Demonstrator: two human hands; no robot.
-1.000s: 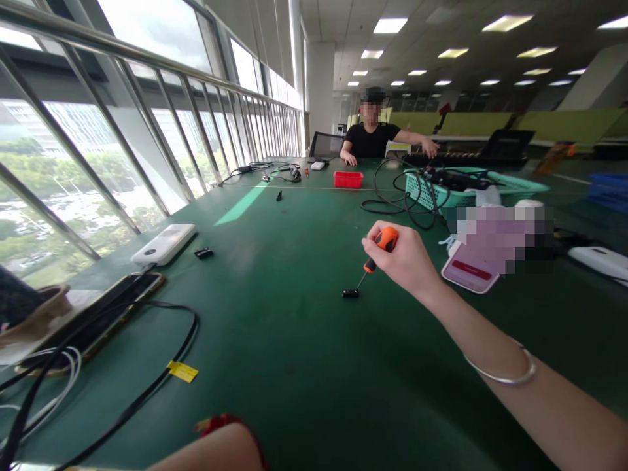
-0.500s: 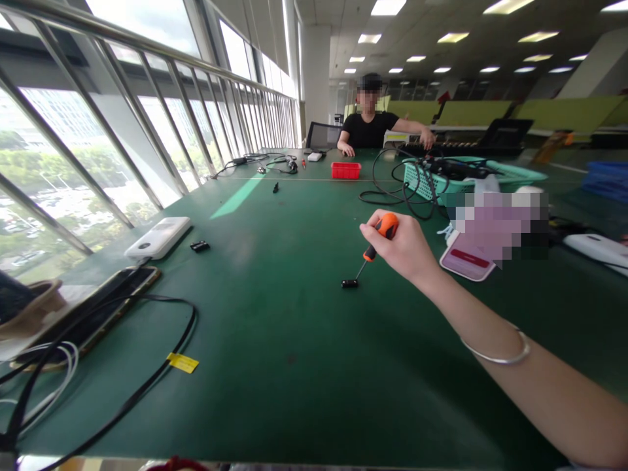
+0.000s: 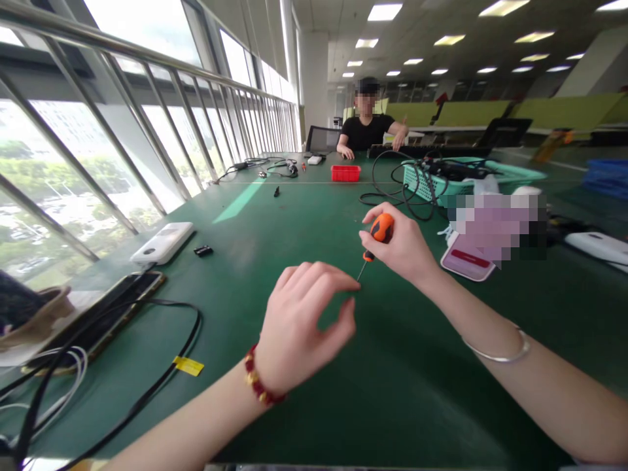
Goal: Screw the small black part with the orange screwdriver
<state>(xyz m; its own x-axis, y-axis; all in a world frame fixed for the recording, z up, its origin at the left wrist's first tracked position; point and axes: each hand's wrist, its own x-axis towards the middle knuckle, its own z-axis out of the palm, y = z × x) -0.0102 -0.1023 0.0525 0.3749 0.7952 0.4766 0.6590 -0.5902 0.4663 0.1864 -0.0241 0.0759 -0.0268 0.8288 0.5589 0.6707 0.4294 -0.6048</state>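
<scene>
My right hand is closed around an orange and black screwdriver, tip pointing down at the green table. My left hand hovers just in front of the tip, fingers curved, with a gap between thumb and forefinger. The forefinger's end lies where the screwdriver shaft meets the table. The small black part seen there earlier is hidden behind those fingers. A red bead bracelet sits on my left wrist and a silver bangle on my right.
At the left lie a white power bank, a small black part, a phone and a black cable with a yellow tag. A red box, a teal basket with cables, and a seated person are farther off.
My left hand has come up from the bottom edge and now covers the small black part. The right hand holds the screwdriver more upright. The far person pulled an arm in.
</scene>
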